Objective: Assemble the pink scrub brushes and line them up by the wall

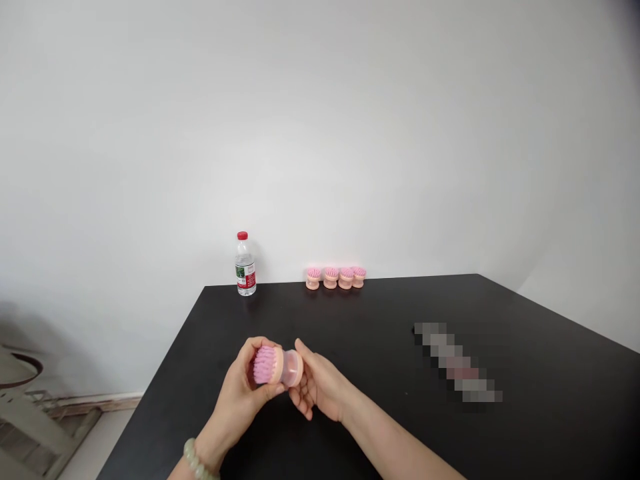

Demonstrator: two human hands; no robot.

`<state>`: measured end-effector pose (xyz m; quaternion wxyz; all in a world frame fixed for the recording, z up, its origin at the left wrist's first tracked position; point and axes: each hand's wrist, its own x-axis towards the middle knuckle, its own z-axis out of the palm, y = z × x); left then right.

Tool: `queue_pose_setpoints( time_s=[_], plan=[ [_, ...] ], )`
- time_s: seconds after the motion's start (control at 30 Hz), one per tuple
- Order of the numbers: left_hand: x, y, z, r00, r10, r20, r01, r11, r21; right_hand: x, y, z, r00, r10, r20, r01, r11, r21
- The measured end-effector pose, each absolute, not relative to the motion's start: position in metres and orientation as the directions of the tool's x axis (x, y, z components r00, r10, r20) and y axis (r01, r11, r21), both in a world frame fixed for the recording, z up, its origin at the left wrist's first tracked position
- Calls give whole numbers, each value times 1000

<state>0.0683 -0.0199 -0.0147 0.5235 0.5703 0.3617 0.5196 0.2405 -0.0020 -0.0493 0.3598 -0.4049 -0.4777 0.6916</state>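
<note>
Above the near part of the table, a scrubbing brush (pixel 281 367) lies on its side between my hands. It has pink bristles pointing left, a peach collar, a clear middle and a peach base. My left hand (pixel 239 392) is closed around the bristle end, fingers behind and thumb along the lower front. At the base end, my right hand (pixel 323 383) has its thumb up at the rim and its fingers curled below. A bead bracelet (pixel 197 460) circles my left wrist.
Several matching pink brushes (pixel 330 278) stand upright in a row at the back of the black table (pixel 380 347), by the wall. Left of them is a red-capped water bottle (pixel 246 267). A pixelated long object (pixel 455 363) lies at right. A stool-like frame (pixel 35 420) stands at far left.
</note>
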Motion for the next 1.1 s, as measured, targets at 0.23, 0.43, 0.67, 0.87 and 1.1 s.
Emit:
queue_pose_setpoints(
  time_s=[0.23, 0.43, 0.67, 0.87, 1.1],
  plan=[
    [69, -15, -25, 86, 987, 136, -210, -115, 971, 242, -11, -45, -163, 942, 295, 1, 299, -954],
    [66, -16, -23, 135, 978, 156, -243, -120, 962, 239, -12, -42, -169, 932, 319, -36, 318, -948],
    [65, -13, -24, 131, 971, 199, -157, -178, 971, 248, -11, -29, -290, 938, 192, -92, 172, -981],
    [66, -10, -30, 35, 943, 331, 131, -333, 934, 246, -16, -23, -366, 766, 528, 411, 643, -646],
    [71, -11, -40, -25, 947, 319, 22, -319, 948, 243, 39, -34, -124, 919, 373, 556, 376, -741]
  ],
)
